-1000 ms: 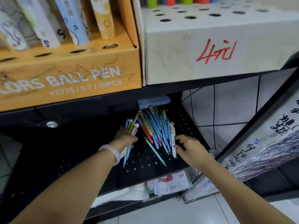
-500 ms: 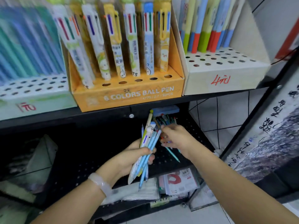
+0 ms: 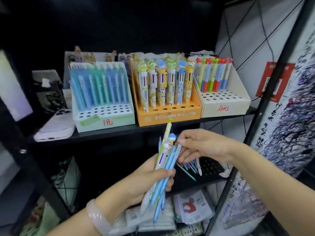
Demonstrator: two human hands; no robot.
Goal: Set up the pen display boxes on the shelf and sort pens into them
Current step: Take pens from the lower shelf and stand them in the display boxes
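Shelf (image 3: 136, 132) w/ three display boxes (image 3: 167, 114) ahead. L hand (image 3: 144, 178) grips pen bundle (image 3: 164, 169), R fingers (image 3: 183, 142) pinching tops. Light, slick; prob grab mid-barrel.

I count three pen display boxes across the middle of the frame: one pale green box (image 3: 104, 116), one orange box (image 3: 167, 114), one white box (image 3: 225, 106). I have two hands low in the frame, my left hand (image 3: 144, 181) and my right hand (image 3: 202, 147). One bracelet (image 3: 98, 218) sits at lower left.
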